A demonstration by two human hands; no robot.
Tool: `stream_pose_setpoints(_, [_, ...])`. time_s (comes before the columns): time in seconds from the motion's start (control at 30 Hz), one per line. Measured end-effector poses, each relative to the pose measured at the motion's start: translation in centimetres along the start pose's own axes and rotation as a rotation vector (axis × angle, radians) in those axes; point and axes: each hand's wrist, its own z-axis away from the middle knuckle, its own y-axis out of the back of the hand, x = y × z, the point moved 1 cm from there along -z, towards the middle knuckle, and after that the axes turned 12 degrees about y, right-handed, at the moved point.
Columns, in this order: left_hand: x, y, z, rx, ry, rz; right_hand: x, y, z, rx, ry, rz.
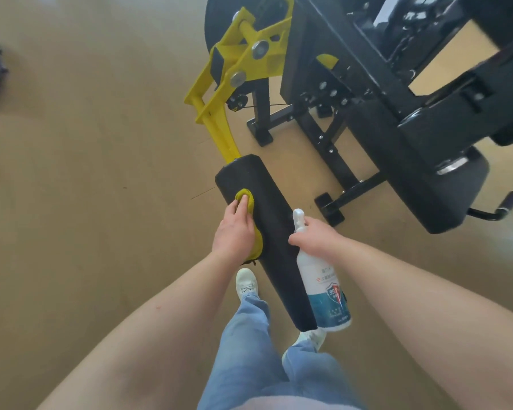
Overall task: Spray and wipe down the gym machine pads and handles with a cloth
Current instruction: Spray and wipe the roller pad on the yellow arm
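**Wiping the roller pad, bottle held ready**

Your left hand [234, 229], just left of centre, lies flat with fingers extended, pressing the yellow cloth [250, 202] onto the black roller pad [264, 182]. Your right hand [314, 235], near it, is wrapped round the neck of the spray bottle [323, 285]. The wipe seems under way near the pad's upper end. Next, likely sweep the cloth down its length, then on to the handle [507, 202] at right.

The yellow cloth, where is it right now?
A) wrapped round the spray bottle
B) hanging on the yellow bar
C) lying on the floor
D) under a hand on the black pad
D: the left hand presses the yellow cloth against the black pad, while the right hand holds the spray bottle.
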Motion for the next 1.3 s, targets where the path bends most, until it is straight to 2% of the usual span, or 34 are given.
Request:
stream_pose_setpoints(0.63, [0.5, -4.1, 10.5, -0.038, -0.042, -0.078, 9.9, -1.7, 10.8, -0.058, 0.014, 0.023])
stream_pose_setpoints(1.07, [3.0, -6.9, 14.1, -0.028, -0.111, -0.178, 14.9, -2.6, 13.8, -0.107, 0.020, 0.000])
stream_pose_setpoints(1.17, [3.9, -7.8, 14.1, 0.002, -0.217, -0.267, 16.2, -2.4, 13.9, -0.085, 0.012, -0.049])
stream_pose_setpoints(1.3, [5.1, -10.7, 14.5, 0.043, -0.642, -0.470, 17.9, -1.6, 13.6, -0.024, -0.030, -0.136])
